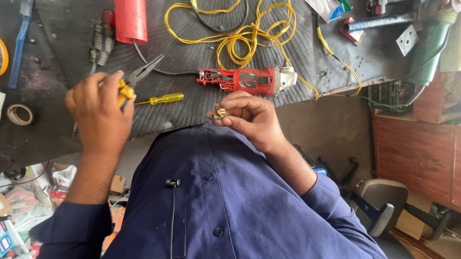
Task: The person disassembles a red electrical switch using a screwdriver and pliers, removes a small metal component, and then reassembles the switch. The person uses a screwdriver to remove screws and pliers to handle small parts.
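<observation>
My left hand [99,117] grips a pair of pliers [137,78] by their yellow handles, the grey jaws pointing up and to the right over the ribbed black mat [67,7]. My right hand [250,117] pinches a small brass-coloured part [220,113] between its fingertips, just above my blue shirt. A red angle grinder [244,79] with its casing off lies on the mat right behind my right hand. A small yellow-handled screwdriver [163,98] rests on the mat between my two hands.
A tangle of yellow wire [236,34] and a red cylinder [131,11] lie farther back on the mat. A tape roll [19,114] and a blue brush [20,42] sit at the left. A green power tool [433,46] is at the right, an office chair [386,203] below.
</observation>
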Available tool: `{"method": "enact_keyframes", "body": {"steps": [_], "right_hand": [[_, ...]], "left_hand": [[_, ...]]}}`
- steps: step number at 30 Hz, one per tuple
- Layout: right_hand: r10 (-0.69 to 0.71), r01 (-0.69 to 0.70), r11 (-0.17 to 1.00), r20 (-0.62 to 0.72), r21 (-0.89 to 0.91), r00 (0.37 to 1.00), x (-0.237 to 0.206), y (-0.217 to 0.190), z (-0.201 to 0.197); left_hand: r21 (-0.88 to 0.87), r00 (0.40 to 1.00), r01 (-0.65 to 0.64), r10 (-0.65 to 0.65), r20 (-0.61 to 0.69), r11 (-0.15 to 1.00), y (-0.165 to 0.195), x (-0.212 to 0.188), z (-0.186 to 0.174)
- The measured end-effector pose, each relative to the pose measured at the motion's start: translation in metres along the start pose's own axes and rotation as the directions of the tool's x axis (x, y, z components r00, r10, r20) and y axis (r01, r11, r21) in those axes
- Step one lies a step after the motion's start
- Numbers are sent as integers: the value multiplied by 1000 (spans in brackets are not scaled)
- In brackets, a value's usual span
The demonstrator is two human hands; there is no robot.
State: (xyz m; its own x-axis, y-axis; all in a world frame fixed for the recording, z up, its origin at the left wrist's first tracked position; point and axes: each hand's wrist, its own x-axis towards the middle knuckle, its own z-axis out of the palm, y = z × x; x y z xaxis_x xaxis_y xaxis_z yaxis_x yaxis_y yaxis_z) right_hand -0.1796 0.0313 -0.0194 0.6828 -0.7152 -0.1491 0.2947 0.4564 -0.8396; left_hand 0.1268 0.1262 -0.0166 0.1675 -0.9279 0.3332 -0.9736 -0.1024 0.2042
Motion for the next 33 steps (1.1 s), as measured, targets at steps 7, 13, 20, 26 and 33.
{"method": "enact_keyframes", "body": {"steps": [7, 13, 20, 26, 33], "right_hand": [[47, -50, 997, -66, -58, 997, -2, -2, 16], [140, -156, 978, -118, -138, 983, -1, -3, 24], [-66, -107, 713, -218, -693, 974, -10, -7, 36], [-4, -105, 817, -189, -566, 982, -8, -6, 29], [31, -138, 790, -187, -597, 982, -3, -11, 18]], "left_hand": [[-715, 971, -222, 217, -100, 663, 65, 8, -28], [-804, 984, -127, 179, -27, 580, 81, 11, -20], [-824, 989, 44, 93, 116, 565, 96, 7, -8], [-787, 981, 71, 98, 165, 613, 103, 7, -2], [-750, 970, 192, -5, 244, 633, 117, 6, 3]]}}
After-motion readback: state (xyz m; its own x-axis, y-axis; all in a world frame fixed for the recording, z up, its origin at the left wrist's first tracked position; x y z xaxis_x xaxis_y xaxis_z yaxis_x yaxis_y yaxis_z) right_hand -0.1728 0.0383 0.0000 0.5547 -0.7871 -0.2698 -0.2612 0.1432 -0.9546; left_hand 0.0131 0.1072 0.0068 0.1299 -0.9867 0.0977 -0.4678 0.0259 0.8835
